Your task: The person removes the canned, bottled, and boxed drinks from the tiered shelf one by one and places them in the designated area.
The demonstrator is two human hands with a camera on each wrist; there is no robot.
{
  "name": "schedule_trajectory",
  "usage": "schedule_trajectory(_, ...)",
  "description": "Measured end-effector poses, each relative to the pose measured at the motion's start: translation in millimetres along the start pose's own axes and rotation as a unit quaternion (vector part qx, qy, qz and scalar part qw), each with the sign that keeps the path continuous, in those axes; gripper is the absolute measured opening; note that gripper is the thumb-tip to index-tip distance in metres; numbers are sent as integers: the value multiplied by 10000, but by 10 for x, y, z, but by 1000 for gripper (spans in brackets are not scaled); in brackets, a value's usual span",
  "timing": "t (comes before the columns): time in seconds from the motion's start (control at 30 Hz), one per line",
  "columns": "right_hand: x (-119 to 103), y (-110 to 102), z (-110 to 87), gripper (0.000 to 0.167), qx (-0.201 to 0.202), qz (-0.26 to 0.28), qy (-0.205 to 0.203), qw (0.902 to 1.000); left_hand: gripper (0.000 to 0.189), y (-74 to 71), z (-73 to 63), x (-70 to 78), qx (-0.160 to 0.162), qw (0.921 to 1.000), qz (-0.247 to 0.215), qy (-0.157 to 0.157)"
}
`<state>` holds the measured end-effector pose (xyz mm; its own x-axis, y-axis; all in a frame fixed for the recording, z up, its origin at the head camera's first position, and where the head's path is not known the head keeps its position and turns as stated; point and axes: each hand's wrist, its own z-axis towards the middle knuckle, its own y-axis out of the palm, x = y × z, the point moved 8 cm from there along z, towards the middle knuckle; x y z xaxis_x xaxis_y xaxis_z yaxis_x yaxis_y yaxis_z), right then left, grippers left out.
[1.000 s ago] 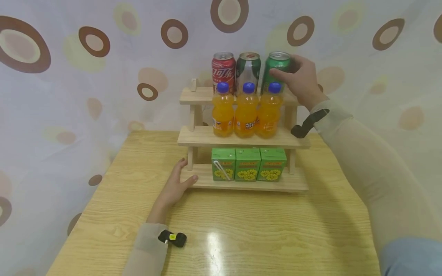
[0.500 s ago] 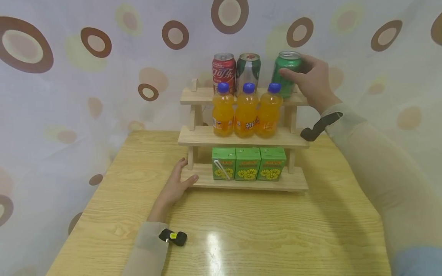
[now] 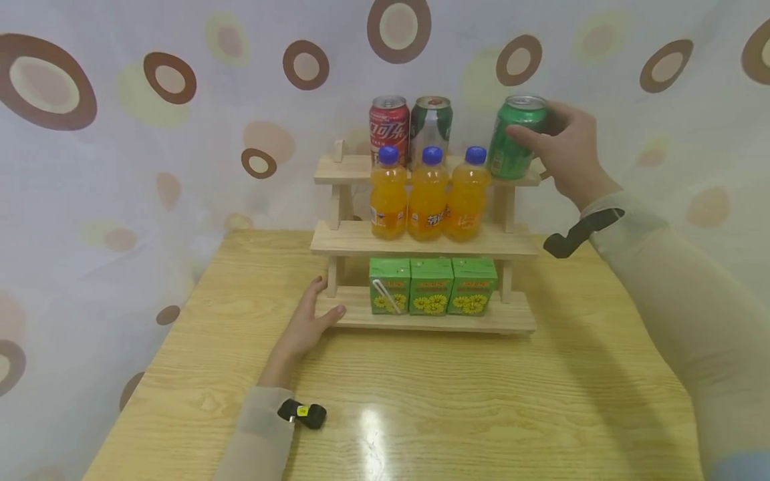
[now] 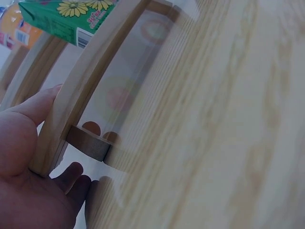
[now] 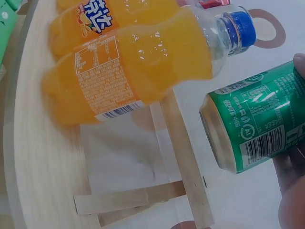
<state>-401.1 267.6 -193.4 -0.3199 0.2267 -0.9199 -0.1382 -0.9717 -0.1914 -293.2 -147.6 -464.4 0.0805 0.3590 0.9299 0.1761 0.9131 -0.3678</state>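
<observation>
My right hand [image 3: 571, 147] grips a green drink can [image 3: 516, 137], thumb on the near side and fingers behind. The can leans slightly over the right end of the top tier of a wooden three-tier display rack [image 3: 511, 248]; in the right wrist view the bottom of the can [image 5: 257, 121] shows apart from the top board. On the rack's lower left, my left hand [image 3: 307, 324] holds the end of the bottom board. In the left wrist view its thumb lies along the board [image 4: 88, 81] and the other fingers reach beneath.
A red cola can [image 3: 389, 127] and a green-and-silver can [image 3: 430, 127] share the top tier. Below are three orange soda bottles [image 3: 427, 194] with blue caps, then three green drink cartons [image 3: 431, 287]. The rack stands on a wooden table [image 3: 421, 401] before a patterned wall covering [image 3: 180, 167].
The right hand has carried the green can rightward, away from the other two cans, and slightly nearer. The left hand stays at the bottom board.
</observation>
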Motion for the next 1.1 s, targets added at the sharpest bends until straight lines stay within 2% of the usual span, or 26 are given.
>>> schedule_trajectory(0.13, 14, -56, -47, 60, 39, -52, 8, 10000, 72, 0, 0, -6, -20, 10000, -23, 1)
schedule_trajectory(0.57, 28, -219, -245, 58, 1, 359, -105, 9993, 69, -7, -5, 18, 40, 10000, 26, -38)
schedule_trajectory(0.8, 77, -317, -366, 60, 4, 685, 81, 9976, 70, 4, 0, 14, 11, 9999, 64, -80)
schedule_trajectory(1.1, 168, -447, -515, 61, 39, 513, 218, 9984, 71, -5, -8, 39, -27, 10000, 83, -35)
